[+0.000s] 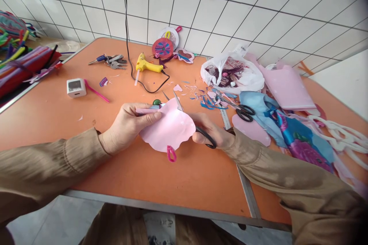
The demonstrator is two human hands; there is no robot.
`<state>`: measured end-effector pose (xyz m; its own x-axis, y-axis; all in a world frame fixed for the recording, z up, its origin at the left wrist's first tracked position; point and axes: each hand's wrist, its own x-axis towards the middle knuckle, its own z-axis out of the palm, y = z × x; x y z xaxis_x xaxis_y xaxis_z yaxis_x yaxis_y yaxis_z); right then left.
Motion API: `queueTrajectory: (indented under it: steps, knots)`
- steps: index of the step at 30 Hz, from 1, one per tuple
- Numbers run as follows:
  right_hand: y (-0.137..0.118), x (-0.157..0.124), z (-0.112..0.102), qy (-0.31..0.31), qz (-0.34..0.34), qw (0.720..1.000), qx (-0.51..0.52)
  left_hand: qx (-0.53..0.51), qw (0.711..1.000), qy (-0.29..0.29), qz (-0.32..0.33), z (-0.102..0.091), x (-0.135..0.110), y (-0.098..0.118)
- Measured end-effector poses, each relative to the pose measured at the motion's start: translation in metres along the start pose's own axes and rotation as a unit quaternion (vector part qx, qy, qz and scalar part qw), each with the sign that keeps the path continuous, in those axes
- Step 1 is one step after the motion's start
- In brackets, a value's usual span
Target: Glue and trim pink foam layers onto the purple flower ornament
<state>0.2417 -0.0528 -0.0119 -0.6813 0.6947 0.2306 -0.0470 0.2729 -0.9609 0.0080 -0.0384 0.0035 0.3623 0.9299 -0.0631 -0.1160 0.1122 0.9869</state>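
- Orange table (57, 115) fills our view, with a grey metal edge nearest us and a seam running under our right sleeve; pale floor shows below it.
- Our left hand (126, 126) pinches the upper left edge of a pink sheet (168, 128), thumb on top and fingers pressed together beneath.
- The pink sheet has a wavy cut outline and sits at the table's middle, between our two hands, its lower edge touching a small pink loop (171, 154).
- Our right hand (211, 134) has its fingers curled through the black handles of the scissors (207, 138), whose blades point up past the sheet's far edge.
- A green bead (156, 102) peeks out just behind the sheet, beside our left thumb.
- To the right lie a second pair of scissors (244, 113) on a ruler (225, 116), among blue and pink scraps, blue fabric (258, 103) and pink foam (287, 86).
- To the left stands a small white device (76, 87); we cannot read its display.
- Farther back are keys (113, 61), a yellow glue gun (146, 65) with a black cord, and a white plastic bag (232, 72) whose label is too small for us to read.
- A round decorated disc (163, 48) leans at the white tiled wall (258, 7); bright pipe cleaners (20, 65) are piled far left.
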Motion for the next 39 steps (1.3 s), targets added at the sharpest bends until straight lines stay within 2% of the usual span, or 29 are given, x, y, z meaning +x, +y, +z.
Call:
queueTrajectory:
  steps: [9,27,39]
  knots:
    - [0.0033,-0.0021,-0.0001,0.014,0.037,0.999,0.023,-0.001,1.0,0.0,-0.009,0.0023,-0.0023,0.0003]
    - [0.0105,-0.0027,0.0027,0.054,0.04,0.997,0.049,-0.04,0.999,0.004,-0.013,0.0044,-0.0036,0.0005]
    - [0.0066,-0.0009,0.0037,0.056,0.059,0.997,0.008,-0.062,0.998,0.009,-0.021,0.0052,-0.0038,-0.0007]
